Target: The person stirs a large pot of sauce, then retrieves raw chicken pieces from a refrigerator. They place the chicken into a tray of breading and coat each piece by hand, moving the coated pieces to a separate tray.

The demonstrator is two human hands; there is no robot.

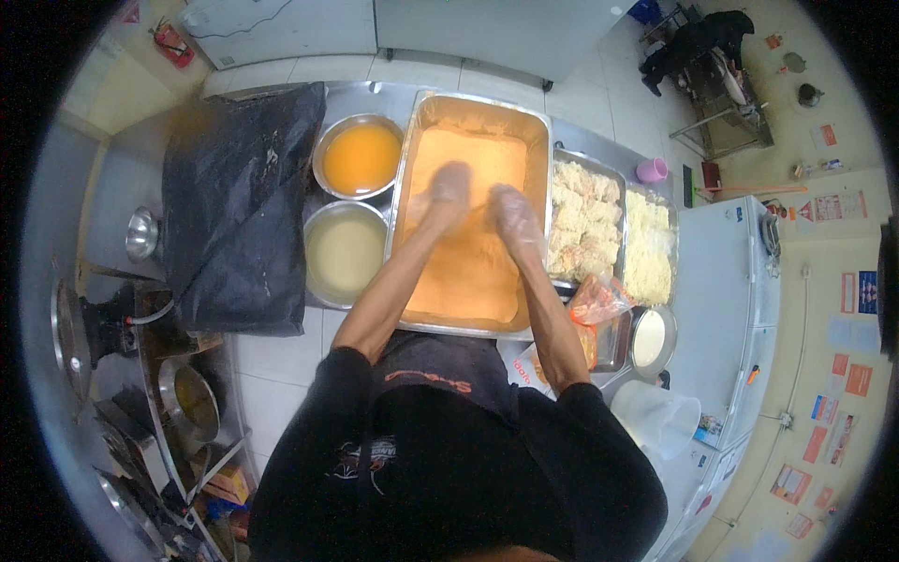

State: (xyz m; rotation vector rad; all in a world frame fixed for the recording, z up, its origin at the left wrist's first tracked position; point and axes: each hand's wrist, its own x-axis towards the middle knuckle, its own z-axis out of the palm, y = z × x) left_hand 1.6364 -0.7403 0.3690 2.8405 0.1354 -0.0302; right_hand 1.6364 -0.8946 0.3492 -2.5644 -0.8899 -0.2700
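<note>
A deep rectangular metal tray (543,140) holds a layer of orange-tan powder (459,272), which looks like seasoned flour. Both of my hands, in clear plastic gloves, are over the powder inside the tray. My left hand (451,184) is left of the middle and smeared by motion, so its fingers cannot be read. Slightly to the right, my right hand (514,215) is also blurred, near the tray's right wall. Whether either hand holds anything does not show.
Left of the tray stand bowls of orange liquid (361,159) and pale liquid (345,253), beside a black plastic-covered block (239,206). On the right are trays of pale coated pieces (585,215), a pink cup (652,170) and a plastic bag (599,300). Another person (698,47) works far right.
</note>
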